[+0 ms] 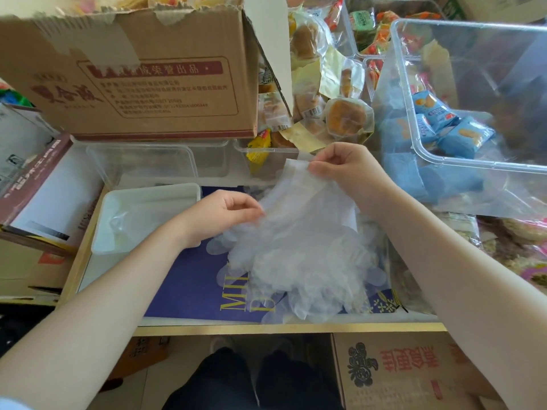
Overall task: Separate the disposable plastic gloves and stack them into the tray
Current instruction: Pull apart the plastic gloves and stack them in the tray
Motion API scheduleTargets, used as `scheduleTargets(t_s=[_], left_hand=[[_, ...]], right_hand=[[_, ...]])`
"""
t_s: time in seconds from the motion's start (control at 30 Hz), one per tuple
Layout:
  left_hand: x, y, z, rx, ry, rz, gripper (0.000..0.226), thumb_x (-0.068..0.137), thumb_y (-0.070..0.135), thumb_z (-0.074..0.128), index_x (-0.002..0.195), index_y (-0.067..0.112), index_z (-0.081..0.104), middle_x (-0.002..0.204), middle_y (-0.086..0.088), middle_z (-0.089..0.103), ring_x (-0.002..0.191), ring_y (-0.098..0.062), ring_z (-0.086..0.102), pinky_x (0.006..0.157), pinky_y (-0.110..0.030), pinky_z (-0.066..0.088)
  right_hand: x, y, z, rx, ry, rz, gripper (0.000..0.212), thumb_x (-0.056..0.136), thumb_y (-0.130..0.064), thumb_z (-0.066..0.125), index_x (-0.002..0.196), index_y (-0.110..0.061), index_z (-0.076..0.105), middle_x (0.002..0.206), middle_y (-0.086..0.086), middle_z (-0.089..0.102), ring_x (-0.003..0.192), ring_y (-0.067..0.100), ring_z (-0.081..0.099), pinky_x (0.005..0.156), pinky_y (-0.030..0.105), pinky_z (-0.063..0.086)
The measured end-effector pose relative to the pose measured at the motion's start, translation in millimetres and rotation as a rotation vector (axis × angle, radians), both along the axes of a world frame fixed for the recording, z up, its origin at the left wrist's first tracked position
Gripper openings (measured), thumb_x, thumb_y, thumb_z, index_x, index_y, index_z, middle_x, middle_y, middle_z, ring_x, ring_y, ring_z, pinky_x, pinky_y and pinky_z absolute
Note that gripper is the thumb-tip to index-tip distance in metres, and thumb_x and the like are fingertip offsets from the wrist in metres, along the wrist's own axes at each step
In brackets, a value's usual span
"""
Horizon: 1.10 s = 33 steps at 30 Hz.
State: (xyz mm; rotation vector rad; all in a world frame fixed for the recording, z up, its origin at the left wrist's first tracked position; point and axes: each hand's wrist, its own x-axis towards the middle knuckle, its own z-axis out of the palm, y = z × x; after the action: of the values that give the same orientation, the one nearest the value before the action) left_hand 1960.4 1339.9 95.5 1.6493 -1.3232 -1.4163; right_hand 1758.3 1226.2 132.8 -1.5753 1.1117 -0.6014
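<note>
A heap of clear disposable plastic gloves [307, 261] lies on a blue printed sheet in the middle of the table. My right hand [346, 170] pinches the cuff end of a raised bunch of gloves [302, 190] and holds it above the heap. My left hand [228, 214] pinches the left edge of the same bunch lower down. A white rectangular tray [189, 189] stands to the left of the heap, with a little crumpled clear plastic inside.
A big cardboard box [133, 75] stands at the back left above clear empty tubs [142, 161]. Wrapped pastries [346, 116] lie behind the hands. A large clear bin [461, 161] with blue snack packs sits at the right. Cartons stand below the table's front edge.
</note>
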Motion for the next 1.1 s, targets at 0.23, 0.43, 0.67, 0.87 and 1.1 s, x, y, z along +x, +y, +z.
scheduleTargets(t_s=[0.23,0.43,0.67,0.87,1.1], left_hand=[[-23.8,-24.2,7.5,-0.147,0.037,0.094,0.015,0.092,0.016,0.057,0.081,0.018,0.065,0.069,0.011,0.066,0.066,0.0,0.06,0.069,-0.016,0.047],[-4.8,-18.0,-12.4,-0.212,-0.07,0.439,0.021,0.093,0.013,0.055,0.077,0.023,0.065,0.076,0.002,0.066,0.076,-0.016,0.061,0.069,-0.022,0.048],[-8.0,-11.9,-9.2,-0.227,-0.046,0.297,0.023,0.092,0.017,0.058,0.075,0.029,0.069,0.077,0.008,0.069,0.083,-0.014,0.063,0.087,-0.034,0.046],[-13.1,-8.0,-4.2,-0.22,0.001,0.234,0.025,0.091,0.021,0.059,0.073,0.033,0.071,0.076,0.012,0.069,0.082,-0.01,0.062,0.087,-0.033,0.046],[-14.6,-3.8,-5.0,-0.175,0.06,0.3,0.023,0.095,0.014,0.052,0.078,0.021,0.067,0.068,0.012,0.067,0.067,-0.002,0.059,0.067,-0.016,0.046]], right_hand=[[12.4,7.1,-3.7,0.036,0.008,0.05,0.018,0.083,-0.017,0.069,0.067,-0.019,0.061,0.067,-0.001,0.054,0.062,0.012,0.043,0.059,0.026,0.034],[-12.1,-4.3,-14.0,-0.298,0.228,-0.154,0.019,0.084,-0.025,0.067,0.068,-0.025,0.057,0.093,-0.003,0.054,0.09,0.017,0.053,0.077,0.029,0.042],[-6.1,3.8,-28.9,-0.258,0.275,0.071,0.042,0.089,-0.032,0.06,0.128,-0.019,0.049,0.124,-0.002,0.054,0.114,0.011,0.048,0.095,0.026,0.039],[2.7,8.1,-36.1,-0.362,0.093,0.155,0.018,0.081,-0.023,0.072,0.096,-0.018,0.063,0.087,-0.016,0.059,0.083,-0.008,0.054,0.076,0.006,0.037],[-9.0,9.6,-40.5,-0.782,0.273,0.239,0.021,0.088,-0.019,0.061,0.101,-0.004,0.068,0.093,0.011,0.067,0.068,0.021,0.059,0.067,0.031,0.049]])
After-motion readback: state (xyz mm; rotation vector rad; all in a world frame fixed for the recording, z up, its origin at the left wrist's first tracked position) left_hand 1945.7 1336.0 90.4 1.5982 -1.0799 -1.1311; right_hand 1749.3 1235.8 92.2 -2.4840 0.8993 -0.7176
